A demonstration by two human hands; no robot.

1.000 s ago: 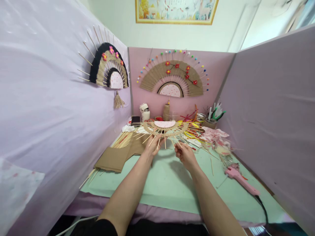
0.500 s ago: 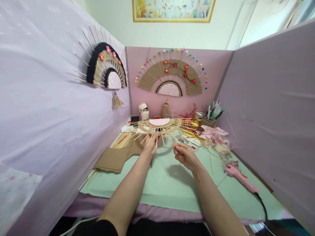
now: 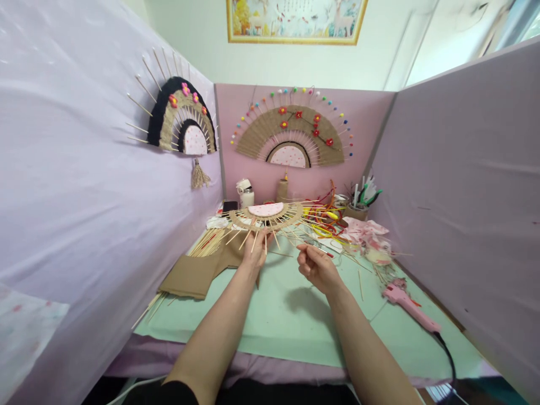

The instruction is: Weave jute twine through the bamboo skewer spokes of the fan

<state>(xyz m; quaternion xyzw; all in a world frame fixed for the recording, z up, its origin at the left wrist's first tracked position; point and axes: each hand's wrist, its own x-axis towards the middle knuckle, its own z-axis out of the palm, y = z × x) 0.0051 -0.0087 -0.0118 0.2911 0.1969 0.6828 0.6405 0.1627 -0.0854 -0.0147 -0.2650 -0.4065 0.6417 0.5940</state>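
Note:
My left hand (image 3: 255, 253) is closed under a half-round fan frame (image 3: 265, 210) and holds it up above the table. A spotted pink half-disc sits at its centre, a tan band curves around that, and thin wooden sticks radiate outward. To the right of the frame and slightly lower, my right hand (image 3: 318, 269) is closed in a pinch near the stick ends. Whatever lies between its fingertips is too thin to make out.
Folded brown cardboard (image 3: 189, 275) lies at left beside loose sticks (image 3: 211, 242). A pink glue gun (image 3: 411, 306) rests at right with its cord. Behind are coloured pipe cleaners (image 3: 324, 225), a twine cone (image 3: 282, 191) and pink fabric (image 3: 365, 229). Finished fans (image 3: 291, 132) hang on the partitions.
The fan frame has shifted slightly left and tilts a little down on its left side. My right hand keeps its pinch in nearly the same place. The whole view has moved slightly.

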